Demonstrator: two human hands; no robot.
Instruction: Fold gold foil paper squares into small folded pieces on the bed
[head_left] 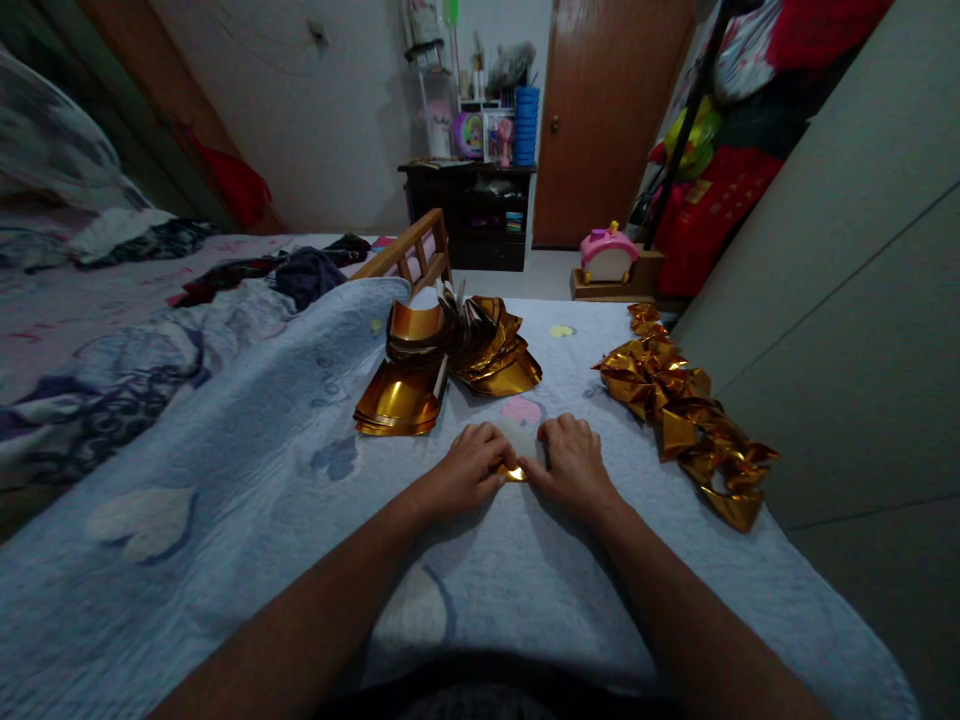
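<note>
Both of my hands rest knuckles-up on the light blue quilt (247,470), side by side. My left hand (471,462) and my right hand (571,462) have their fingers curled down onto a small piece of gold foil paper (514,473), of which only a sliver shows between the thumbs. The rest of the paper is hidden under my fingers. A stack of curled gold foil sheets (439,362) lies just beyond my hands. To the right runs a row of folded gold paper pieces (686,415).
The quilt covers a bed with rumpled bedding and clothes (300,272) at the left. A grey wall panel (840,330) stands close on the right. A wooden bed rail (409,255), a dark shelf unit (469,215), a brown door (600,120) and a pink toy (607,255) lie beyond.
</note>
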